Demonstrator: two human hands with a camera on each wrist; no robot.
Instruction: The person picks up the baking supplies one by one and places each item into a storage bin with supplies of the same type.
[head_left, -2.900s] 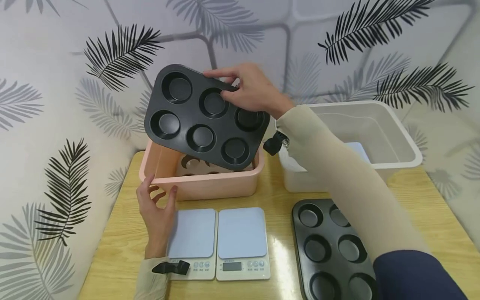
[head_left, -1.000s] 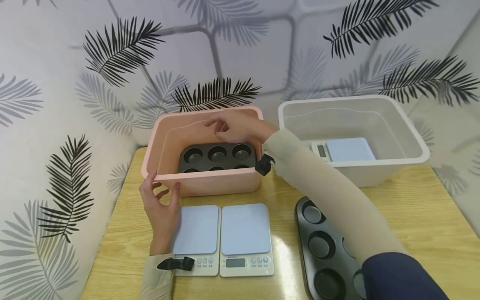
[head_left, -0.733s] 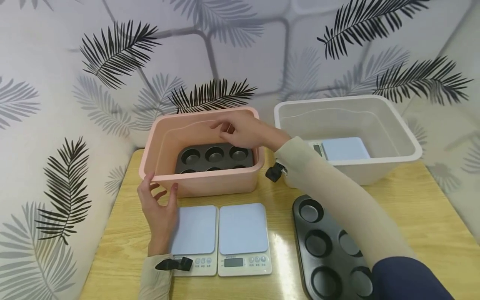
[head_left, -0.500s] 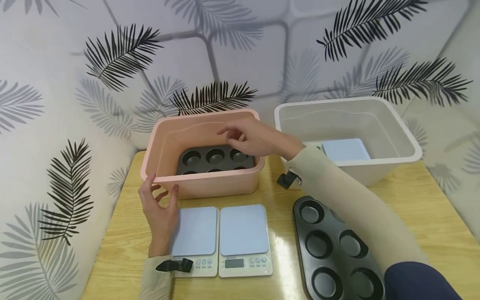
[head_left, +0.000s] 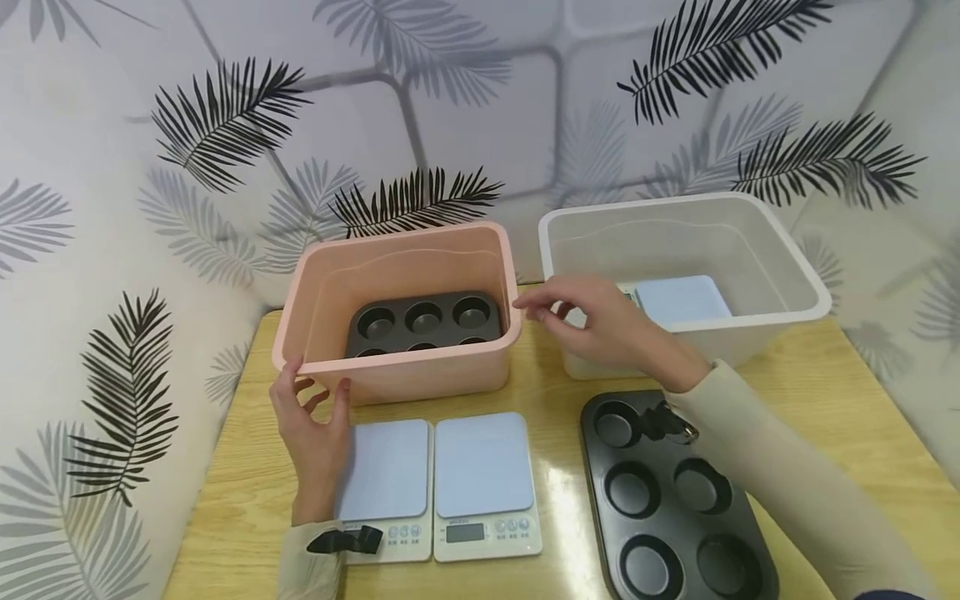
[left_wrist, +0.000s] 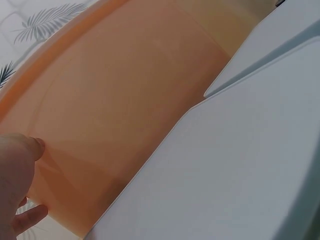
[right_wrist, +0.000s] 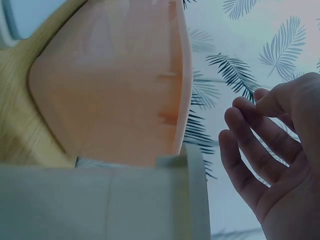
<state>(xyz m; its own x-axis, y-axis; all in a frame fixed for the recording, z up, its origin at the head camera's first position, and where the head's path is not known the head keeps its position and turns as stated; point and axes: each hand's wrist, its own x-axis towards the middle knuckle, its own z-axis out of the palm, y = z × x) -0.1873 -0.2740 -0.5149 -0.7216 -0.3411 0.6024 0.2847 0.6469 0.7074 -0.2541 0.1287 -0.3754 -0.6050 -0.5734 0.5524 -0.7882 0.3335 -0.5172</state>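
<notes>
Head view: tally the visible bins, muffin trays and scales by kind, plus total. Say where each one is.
Bins: 2 (pink bin, off-white bin)
Muffin trays: 2 (tray in the pink bin, tray on the table)
Scales: 3 (left table scale, right table scale, scale in the off-white bin)
Total: 7

Illegible lettering on the scales (head_left: pixel 484 467)

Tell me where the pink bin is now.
In the head view, the pink bin stands left of the white bin, behind the two side-by-side scales.
</notes>
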